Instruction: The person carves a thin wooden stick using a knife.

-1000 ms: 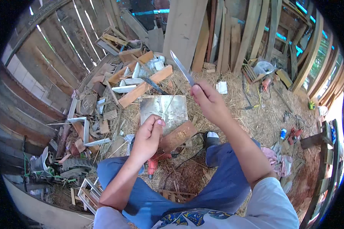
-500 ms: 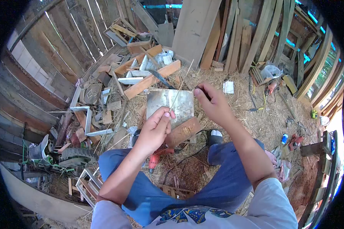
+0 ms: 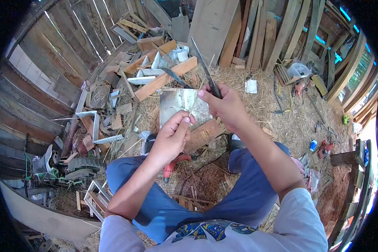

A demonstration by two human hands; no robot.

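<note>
Extending inward from the lower left, the left forearm places the left hand (image 3: 174, 133) in front of the torso, palm side turned inward. Its fingers are curled, and thumb and forefinger pinch the near end of a thin stick (image 3: 194, 105). The stick points up and away from the body, its far end reaching beyond the right hand (image 3: 224, 105). The right forearm angles in from the lower right, elbow bent. The right hand is closed around the dark handle of a knife (image 3: 202, 63), with the blade pointing forward and tilted toward the left. In this view, the blade crosses the line of the stick; contact between the two cannot be confirmed.

Below the hands, a metal-faced panel (image 3: 172, 105) lies on the straw-covered floor (image 3: 256, 122). A wooden block (image 3: 203, 135) overlaps its near edge. A red power tool (image 3: 169, 169) sits near the block, between the legs in blue trousers (image 3: 252, 195).

Forward and left, a timber plank (image 3: 168, 79) lies among wood scraps. Long boards (image 3: 214, 29) lean upright at the back. A plank wall (image 3: 59, 52) with lit gaps bounds the left side. A blue can (image 3: 313, 145) is on the floor at right.
</note>
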